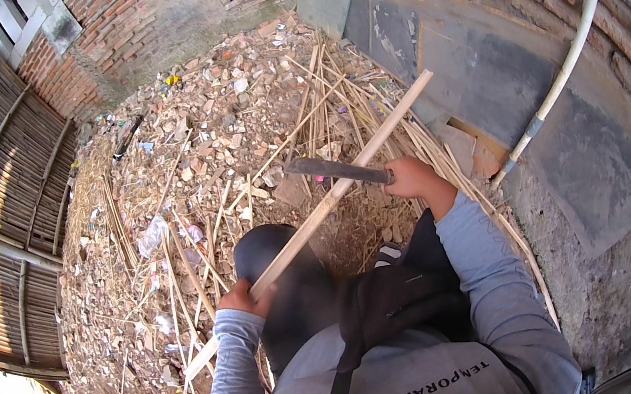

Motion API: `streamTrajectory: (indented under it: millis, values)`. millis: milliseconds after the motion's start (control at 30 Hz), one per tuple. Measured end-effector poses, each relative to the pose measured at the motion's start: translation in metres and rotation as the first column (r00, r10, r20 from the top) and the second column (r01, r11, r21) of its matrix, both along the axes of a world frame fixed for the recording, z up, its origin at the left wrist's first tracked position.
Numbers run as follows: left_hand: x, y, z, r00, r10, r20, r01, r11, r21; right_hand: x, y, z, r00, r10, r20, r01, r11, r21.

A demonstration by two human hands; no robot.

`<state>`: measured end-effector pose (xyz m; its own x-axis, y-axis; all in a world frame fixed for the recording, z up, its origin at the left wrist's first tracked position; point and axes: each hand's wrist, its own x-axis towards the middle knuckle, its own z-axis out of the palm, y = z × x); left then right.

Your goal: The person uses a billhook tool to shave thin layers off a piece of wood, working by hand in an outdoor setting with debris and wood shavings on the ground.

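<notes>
My left hand [250, 297] is closed around the lower part of a long pale strip of split bamboo or wood [302, 231], which slants from beside my left forearm up to the far right. In my right hand [413, 178] is the handle of a machete [332, 169], its dark, broad blade pointing left. The blade crosses the strip at about its upper middle; whether it cuts into the wood I cannot tell. Most of the machete's handle is hidden in my fist. My left knee [271, 251] is under the strip.
Thin split sticks [326, 103] lie piled ahead, more at left [118, 225]. Rubble and litter [200, 124] cover the ground. A slatted bamboo panel [6, 208] stands left, a brick wall [145, 19] behind. Dark sheets [475, 70] and a pale pole [568, 69] lean at right.
</notes>
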<state>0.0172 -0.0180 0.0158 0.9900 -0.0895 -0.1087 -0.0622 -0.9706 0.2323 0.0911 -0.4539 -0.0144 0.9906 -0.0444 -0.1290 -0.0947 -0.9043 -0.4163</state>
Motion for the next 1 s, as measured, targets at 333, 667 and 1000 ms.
streamTrajectory:
  millis: [333, 667, 1000]
  values:
    - [0.0, -0.003, 0.005, 1.0, 0.012, -0.013, -0.012, 1.0, 0.006, 0.001, -0.001, -0.001, 1.0, 0.003, -0.013, -0.003, 1.0, 0.009]
    - [0.0, -0.002, 0.002, 1.0, 0.003, 0.003, -0.003, 1.0, 0.009, 0.002, -0.001, -0.004, 1.0, 0.02, -0.01, -0.02, 1.0, 0.003]
    - [0.0, -0.004, 0.004, 1.0, -0.006, 0.003, 0.006, 0.999, 0.034, 0.004, -0.006, -0.012, 0.999, 0.046, 0.012, -0.046, 0.999, 0.02]
